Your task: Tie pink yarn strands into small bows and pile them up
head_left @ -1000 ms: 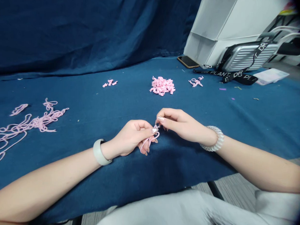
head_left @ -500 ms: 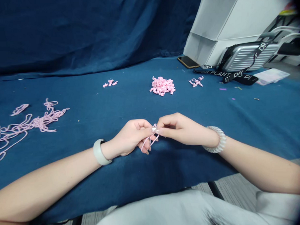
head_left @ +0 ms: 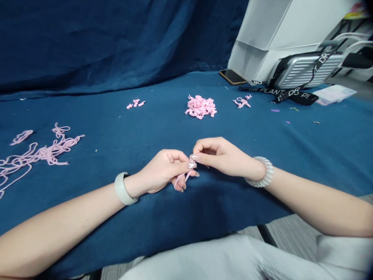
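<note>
Above the front of the blue cloth, my left hand [head_left: 171, 170] pinches a pink cord [head_left: 188, 176] between thumb and fingers, and its strands hang down across the fingers. My right hand [head_left: 216, 155] grips the upper part of the same cord with thumb and forefinger, right beside the left fingertips. Most of the cord between the fingers is hidden. Beyond my hands lies a heap of small pink knotted pieces [head_left: 201, 107]. A tangle of loose pink cord [head_left: 49, 153] spreads over the cloth on the left.
A few pink bits [head_left: 135, 103] lie at the back, and a small pink knotted clump [head_left: 242, 102] sits right of the heap. Farther right are a phone [head_left: 232, 77], white boxes [head_left: 262, 27], a silver case [head_left: 309, 70] with a black strap [head_left: 295, 96], and a flat pale packet [head_left: 335, 94].
My right hand has shifted slightly up and left, its fingertips now above the left thumb instead of level with it. My left hand stays nearly in place, still pinching the cord.
</note>
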### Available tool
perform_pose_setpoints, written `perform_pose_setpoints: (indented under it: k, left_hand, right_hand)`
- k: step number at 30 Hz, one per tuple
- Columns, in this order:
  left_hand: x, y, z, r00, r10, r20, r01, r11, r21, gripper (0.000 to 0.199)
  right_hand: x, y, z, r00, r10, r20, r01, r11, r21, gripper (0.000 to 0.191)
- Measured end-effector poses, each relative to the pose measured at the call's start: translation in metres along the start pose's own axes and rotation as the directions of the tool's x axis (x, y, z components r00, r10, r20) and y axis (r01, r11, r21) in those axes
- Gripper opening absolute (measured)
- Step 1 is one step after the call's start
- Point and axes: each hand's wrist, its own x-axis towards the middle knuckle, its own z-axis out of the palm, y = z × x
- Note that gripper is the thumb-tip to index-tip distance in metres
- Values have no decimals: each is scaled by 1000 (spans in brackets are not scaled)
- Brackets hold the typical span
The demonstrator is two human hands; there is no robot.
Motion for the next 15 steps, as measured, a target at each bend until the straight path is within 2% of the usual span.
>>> perform_pose_setpoints:
  k: [7,15]
  left_hand:
    - [0,1,0,1000,-18,-5,18,1000,25,26]
    - [-1,0,0,1000,0,-1,0,999,45,31]
  right_hand:
    - [1,5,5,997,-31,-69,37,996,84,22]
    - [3,6,0,997,41,-67,-29,986,166,21]
